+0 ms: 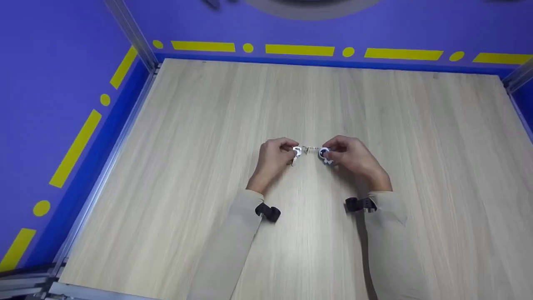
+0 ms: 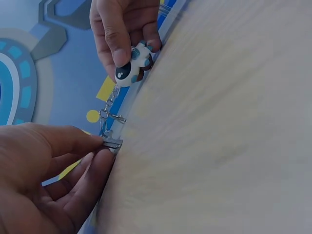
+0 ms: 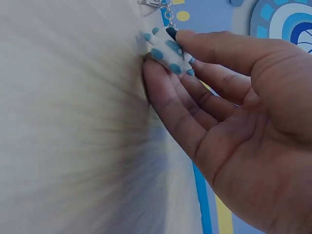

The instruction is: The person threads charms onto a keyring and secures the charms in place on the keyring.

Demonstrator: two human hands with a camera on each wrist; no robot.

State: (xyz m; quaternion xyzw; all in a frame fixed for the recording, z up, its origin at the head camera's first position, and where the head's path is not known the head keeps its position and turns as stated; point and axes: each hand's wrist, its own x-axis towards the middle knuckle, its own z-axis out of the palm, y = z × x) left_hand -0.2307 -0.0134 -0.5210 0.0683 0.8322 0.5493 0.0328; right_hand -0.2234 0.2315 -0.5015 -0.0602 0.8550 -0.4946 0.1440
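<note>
Between both hands, a small keychain is stretched just over the wooden table (image 1: pixel 316 233). My right hand (image 1: pixel 354 158) pinches its charm (image 2: pixel 127 73), a little white figure with a dark round face and teal spots. In the right wrist view, thumb and fingertips grip the spotted figure (image 3: pixel 168 53), with the other fingers curled beneath. My left hand (image 1: pixel 272 160) pinches the silvery keys (image 1: pixel 296 151) at the other end, largely covered by thumb and forefinger. A short metal chain (image 2: pixel 111 101) with a clasp (image 2: pixel 117 118) runs from the charm to the keys.
Blue panels with yellow dashes and dots stand behind the table (image 1: pixel 300 50) and along its left side (image 1: pixel 75 146). A metal rail (image 1: pixel 108 166) borders the left edge. Each forearm wears a black wrist strap (image 1: pixel 268 211) over a beige sleeve.
</note>
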